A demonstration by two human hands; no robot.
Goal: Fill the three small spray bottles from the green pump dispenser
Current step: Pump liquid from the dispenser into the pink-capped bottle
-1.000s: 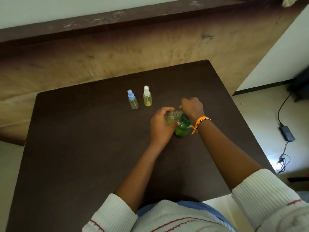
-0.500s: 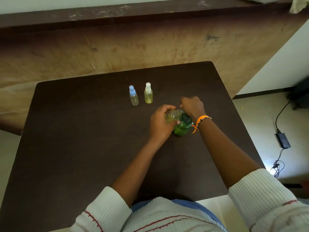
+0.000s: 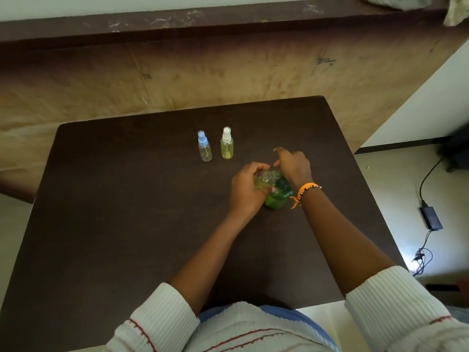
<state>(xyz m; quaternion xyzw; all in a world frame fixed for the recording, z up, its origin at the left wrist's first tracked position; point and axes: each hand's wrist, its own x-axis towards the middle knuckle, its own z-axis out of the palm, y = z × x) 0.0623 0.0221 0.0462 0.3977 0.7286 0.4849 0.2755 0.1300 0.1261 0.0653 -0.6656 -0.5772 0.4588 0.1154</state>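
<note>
My left hand [image 3: 247, 190] grips a small uncapped spray bottle [image 3: 266, 178], tilted with its neck toward the top of the green pump dispenser [image 3: 278, 199]. The bottle holds some yellow-green liquid. My right hand [image 3: 294, 166], with an orange wristband, sits over the dispenser's pump head and hides it; one finger sticks up at the far side. Farther back on the dark table [image 3: 127, 199] stand two capped spray bottles: a blue-capped one [image 3: 204, 148] that looks nearly clear and a white-capped one [image 3: 226, 146] with yellow liquid.
A brown wooden panel [image 3: 228, 72] rises behind the table's far edge. On the floor to the right lie a black power adapter [image 3: 430, 218] and its cable. The table's right edge runs close to my right forearm.
My right hand has risen slightly over the pump head and a finger now sticks out. The left hand still holds the small bottle at the dispenser. The two standing bottles have not moved.
</note>
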